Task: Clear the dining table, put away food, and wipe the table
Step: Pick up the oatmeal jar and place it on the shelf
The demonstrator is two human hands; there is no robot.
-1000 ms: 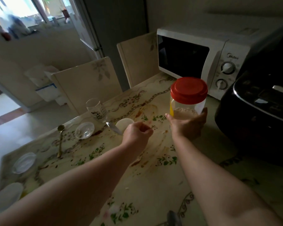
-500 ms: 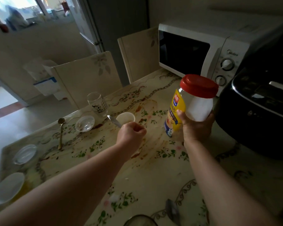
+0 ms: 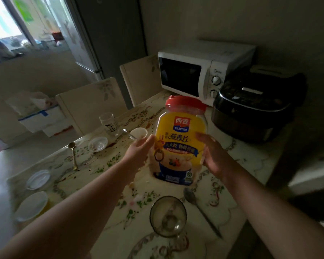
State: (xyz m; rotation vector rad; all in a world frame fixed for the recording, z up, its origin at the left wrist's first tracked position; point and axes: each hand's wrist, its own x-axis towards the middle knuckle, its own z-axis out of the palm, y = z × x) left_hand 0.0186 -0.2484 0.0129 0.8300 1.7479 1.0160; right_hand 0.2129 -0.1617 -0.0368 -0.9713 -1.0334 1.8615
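Oat jar [image 3: 178, 146] is up off the dining table [image 3: 247, 157], centre of view, held between both my hands, slightly tilted. Red lid [image 3: 185, 104] is on. The yellow label reads "西麦", "SEAMILD" and "燕麦片"; the smaller print is too blurred to read. My right hand [image 3: 211, 156] grips the jar's right side, fingers wrapped over the label edge. My left hand [image 3: 138, 152] lies flat on its left side, fingers straight. Near me are a glass bowl [image 3: 167, 215] and, just right of it, a spoon [image 3: 200, 212]. Far left of the jar: white cup [image 3: 138, 132], printed glass [image 3: 108, 124], small glass dish [image 3: 98, 143], gold spoon [image 3: 73, 156], two white plates [image 3: 38, 179]. Far right: white microwave [image 3: 195, 77] marked "Midea", black cooker [image 3: 251, 109].
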